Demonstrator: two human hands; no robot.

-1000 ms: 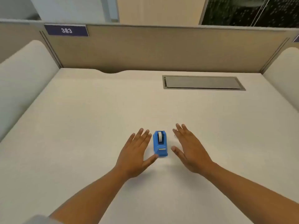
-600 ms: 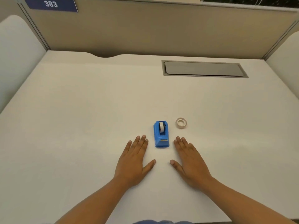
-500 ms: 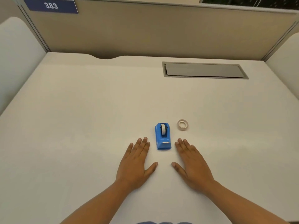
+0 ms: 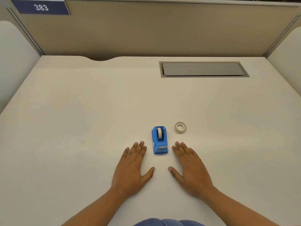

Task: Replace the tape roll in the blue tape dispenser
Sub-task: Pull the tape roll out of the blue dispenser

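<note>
On the desk (image 4: 81, 128): both my hands, left hand (image 4: 132, 170) and right hand (image 4: 192, 172), drawn back flat, fingers loosely apart, empty; blue tape dispenser (image 4: 160, 140) and spare tape roll (image 4: 180, 127) now uncovered, replacement unstarted.

The blue tape dispenser (image 4: 160, 140) stands between the flat left hand (image 4: 132, 169) and right hand (image 4: 190, 170), touching neither. A loose tape roll (image 4: 180, 127) lies near its 2 o'clock; desk (image 4: 81, 119) elsewhere is bare.

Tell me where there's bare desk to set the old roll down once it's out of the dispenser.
Widest bare patch: desk left of the blue dispenser, beyond the left hand. Also free: between the dispenser and the grey hatch. Crowded: right of it, where the spare roll lies past the right hand.
</note>
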